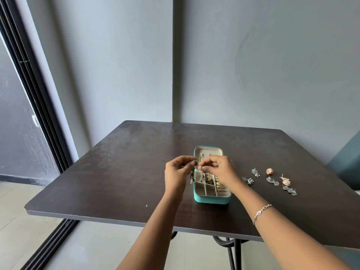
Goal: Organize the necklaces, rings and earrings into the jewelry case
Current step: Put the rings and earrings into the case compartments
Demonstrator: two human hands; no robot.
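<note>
The left hand (178,171) and right hand (221,168) are raised close together, fingertips nearly meeting, just above the open jewelry case (211,200). The left pinches the top of a dark dangling earring (192,178) that hangs over the case's left wall. The right pinches the top of its twin earring (202,177), which hangs over the divided tray. These pieces look light, loose-jointed and finely detailed, so they will likely swing and snag. It seems best to hold them at the hook or post as now and lower them straight into a compartment, not drop them. The case sits at the middle of the tabletop (116,172), a little nearer the front edge, with its lid (208,150) laid back toward the far edge. Some compartments hold gold pieces (209,180), while the ones nearest the front edge look empty. Toward the right edge lie the unsorted pieces, well apart from one another: silver cluster earrings (255,172), rose-gold shell earrings (269,171) and dark leaf-shaped earrings (289,191). All look small and easy to flick away, so a fingertip pinch on the body should suit them. A bracelet (262,212) is on the right wrist.
</note>
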